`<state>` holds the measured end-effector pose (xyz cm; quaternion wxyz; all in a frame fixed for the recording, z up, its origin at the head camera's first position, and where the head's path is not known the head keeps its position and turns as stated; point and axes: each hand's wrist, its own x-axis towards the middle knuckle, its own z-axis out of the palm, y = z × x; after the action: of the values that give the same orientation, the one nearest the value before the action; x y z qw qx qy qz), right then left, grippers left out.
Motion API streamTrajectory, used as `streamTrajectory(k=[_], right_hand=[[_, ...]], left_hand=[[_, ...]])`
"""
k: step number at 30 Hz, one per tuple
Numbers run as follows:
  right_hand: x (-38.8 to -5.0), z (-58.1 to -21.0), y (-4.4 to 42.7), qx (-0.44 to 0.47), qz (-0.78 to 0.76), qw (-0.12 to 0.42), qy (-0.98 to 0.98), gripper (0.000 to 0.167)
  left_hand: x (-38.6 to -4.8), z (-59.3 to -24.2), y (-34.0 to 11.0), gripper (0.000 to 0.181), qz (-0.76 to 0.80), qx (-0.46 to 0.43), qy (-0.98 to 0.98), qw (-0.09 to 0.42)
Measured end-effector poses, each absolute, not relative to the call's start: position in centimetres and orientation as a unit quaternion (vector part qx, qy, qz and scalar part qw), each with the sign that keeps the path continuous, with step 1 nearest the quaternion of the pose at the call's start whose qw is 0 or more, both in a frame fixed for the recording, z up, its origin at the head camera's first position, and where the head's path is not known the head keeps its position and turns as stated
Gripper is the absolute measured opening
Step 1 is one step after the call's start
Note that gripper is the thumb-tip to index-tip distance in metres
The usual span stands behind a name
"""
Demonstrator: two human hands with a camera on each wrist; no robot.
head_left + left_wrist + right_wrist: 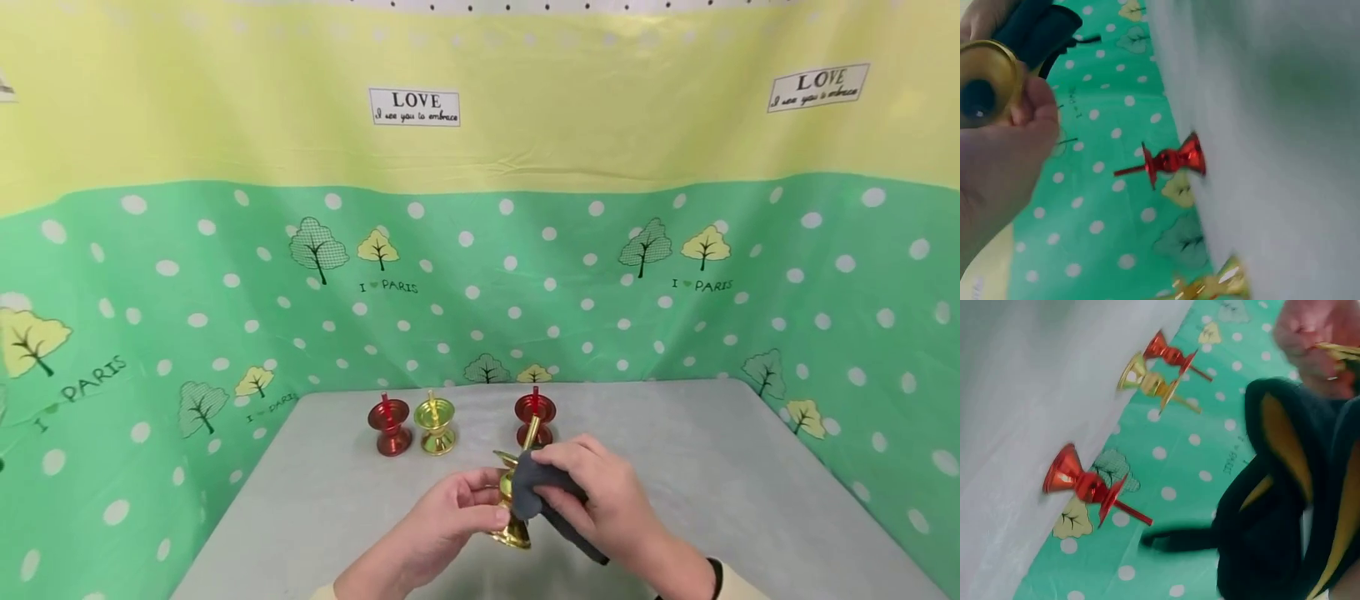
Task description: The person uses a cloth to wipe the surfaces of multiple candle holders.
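My left hand [438,529] grips a shiny gold candle holder [512,535] by its lower stem, tilted above the front of the table. In the left wrist view the round gold base [1005,59] faces the camera. My right hand [611,496] holds a folded dark cloth [531,498] against the gold holder's side, hiding part of its stem and dish. A loose end of the cloth hangs below the fingers. In the right wrist view the dark cloth [1254,550] covers most of the right hand.
Behind the hands, a red candle holder [389,427] and a gold one [437,427] stand upright side by side. Another red holder [535,407] stands farther right, partly hidden. A grey tabletop [675,425] meets a green and yellow patterned curtain [510,300].
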<state>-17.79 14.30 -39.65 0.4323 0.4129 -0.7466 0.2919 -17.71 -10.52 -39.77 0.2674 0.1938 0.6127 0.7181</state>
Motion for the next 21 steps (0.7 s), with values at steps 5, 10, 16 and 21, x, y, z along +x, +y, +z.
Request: streamTrajectory(k=[5, 10, 16, 21], right_hand=[[-17.3, -39.9, 14.0, 0.381, 0.218, 0.441, -0.783, 0.032], [-17.0, -39.8, 13.3, 0.363, 0.188, 0.453, -0.792, 0.031], [-17.1, -39.9, 13.5, 0.367, 0.214, 0.460, -0.780, 0.031], [-17.5, -39.7, 14.1, 0.405, 0.273, 0.476, -0.732, 0.029]], left_hand=[[-17.4, -40.1, -9.7, 0.052, 0.630, 0.192, 0.730, 0.183], [-17.2, -40.4, -8.7, 0.056, 0.592, 0.177, 0.780, 0.097], [-17.5, -40.2, -9.0, 0.052, 0.651, 0.163, 0.728, 0.140], [-18.0, -39.9, -10.2, 0.059, 0.720, 0.180, 0.623, 0.248]])
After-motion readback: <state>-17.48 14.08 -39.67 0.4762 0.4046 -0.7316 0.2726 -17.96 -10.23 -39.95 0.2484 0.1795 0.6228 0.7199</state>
